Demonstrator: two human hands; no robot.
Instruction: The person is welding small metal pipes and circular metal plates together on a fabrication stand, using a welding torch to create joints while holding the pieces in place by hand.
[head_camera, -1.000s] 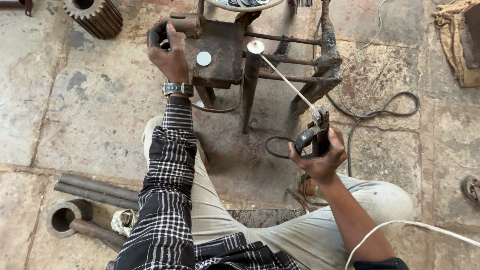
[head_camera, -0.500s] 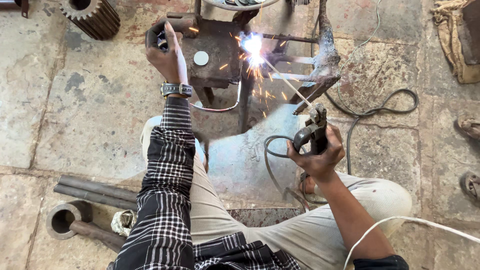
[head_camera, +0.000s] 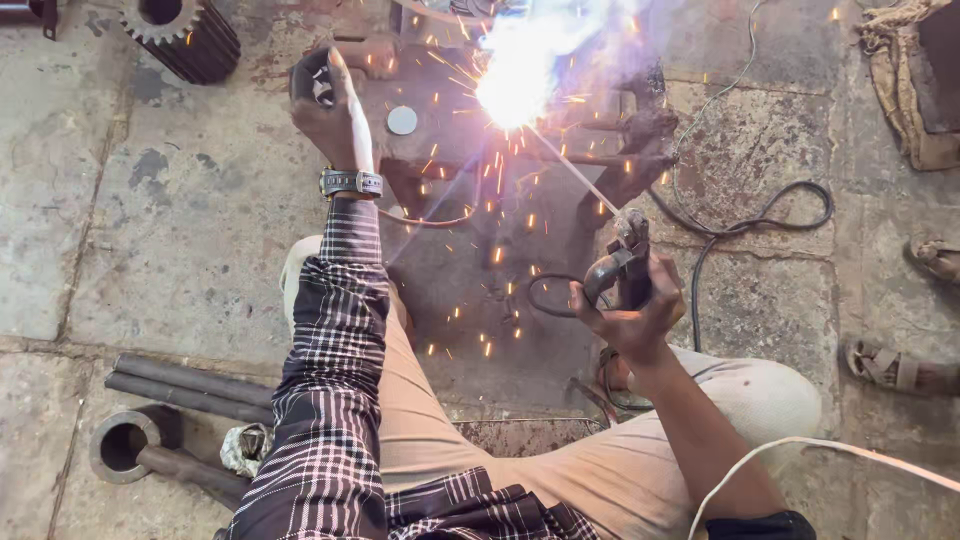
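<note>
My right hand (head_camera: 632, 312) grips a dark electrode holder (head_camera: 622, 262), its thin welding rod (head_camera: 575, 173) slanting up and left. At the rod's tip a bright white arc (head_camera: 515, 88) burns against a rusty metal frame (head_camera: 430, 120), throwing orange sparks over the floor. My left hand (head_camera: 328, 112), with a wristwatch (head_camera: 350, 183) on the wrist and a checked sleeve, holds the frame's upper left part. My knees in beige trousers flank the floor below the frame.
A dark gear (head_camera: 182, 35) lies at the top left. Steel bars (head_camera: 190, 380) and a pipe fitting (head_camera: 125, 445) rest at the lower left. Black cable (head_camera: 745, 222) loops right of the frame. A white cable (head_camera: 830, 450) crosses the lower right. Another person's sandalled feet (head_camera: 900, 368) show at the right edge.
The arc has flared from unlit to a large bright glare with many sparks. Both hands keep their places.
</note>
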